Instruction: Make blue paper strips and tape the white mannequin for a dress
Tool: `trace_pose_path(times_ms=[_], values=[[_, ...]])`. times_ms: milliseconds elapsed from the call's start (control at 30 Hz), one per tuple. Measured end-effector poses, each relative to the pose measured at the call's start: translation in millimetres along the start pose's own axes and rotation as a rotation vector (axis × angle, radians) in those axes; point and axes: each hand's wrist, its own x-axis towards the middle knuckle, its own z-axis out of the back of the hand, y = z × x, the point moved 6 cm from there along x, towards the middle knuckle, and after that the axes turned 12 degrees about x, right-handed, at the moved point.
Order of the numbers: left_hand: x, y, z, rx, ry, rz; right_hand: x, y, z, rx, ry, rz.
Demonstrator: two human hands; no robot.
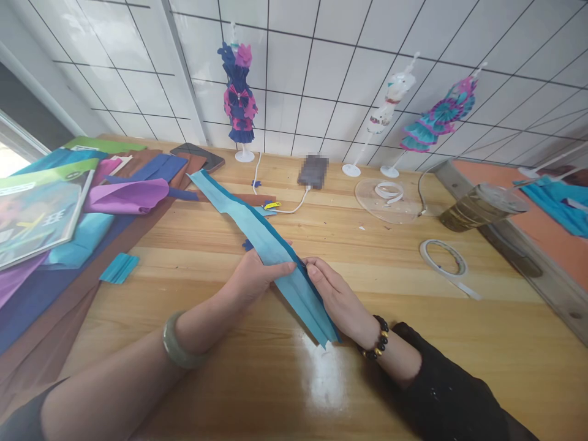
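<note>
A long light-blue paper strip (257,229) with a darker teal edge lies diagonally on the wooden table (349,367), from the back left towards me. My left hand (255,275) pinches the strip from the left with thumb on top. My right hand (337,300) presses flat on the strip's right edge near its front end. A green bangle is on my left wrist, a dark bead bracelet on my right.
Coloured paper sheets (128,196) and booklets (37,208) cover the left side, with a small folded teal piece (119,267). Paper-dress figures (239,98) on stands line the tiled wall. A tape roll (443,257), a clear disc (390,199), a jar (480,208) and a charging device (313,170) sit to the right.
</note>
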Motion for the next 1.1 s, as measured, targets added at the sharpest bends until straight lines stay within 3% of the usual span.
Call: trace_pose_path(times_ms=[1100], values=[[-1.1, -0.1, -1.9, -0.033, 0.001, 0.039, 2.6, -1.0, 0.0, -0.035, -0.013, -0.007]])
